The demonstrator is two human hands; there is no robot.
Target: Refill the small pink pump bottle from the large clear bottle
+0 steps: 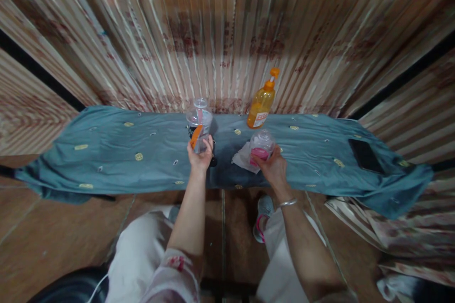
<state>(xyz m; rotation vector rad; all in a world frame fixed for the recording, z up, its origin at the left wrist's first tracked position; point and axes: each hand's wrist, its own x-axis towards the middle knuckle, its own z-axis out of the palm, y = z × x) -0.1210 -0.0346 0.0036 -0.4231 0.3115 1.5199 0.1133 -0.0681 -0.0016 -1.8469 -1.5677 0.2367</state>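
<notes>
My left hand [201, 154] is closed around a clear plastic piece with an orange strip [195, 136]; its exact kind is hard to make out. Just behind it stands a clear plastic container [200, 112] with a rounded shoulder and a narrower top, partly covered by what I hold. My right hand [275, 166] grips a clear, dome-topped plastic bottle [262, 141] with a pink label, its fingers round the right side and lower part. Next to that bottle, a crumpled white tissue [243, 157] lies on the cloth.
An orange pump bottle [262, 104] stands upright at the back of the narrow table, which a teal cloth [110, 151] covers. A black phone [365, 155] lies at the right end. Pleated curtains [213, 33] hang close behind. Dark poles flank both sides.
</notes>
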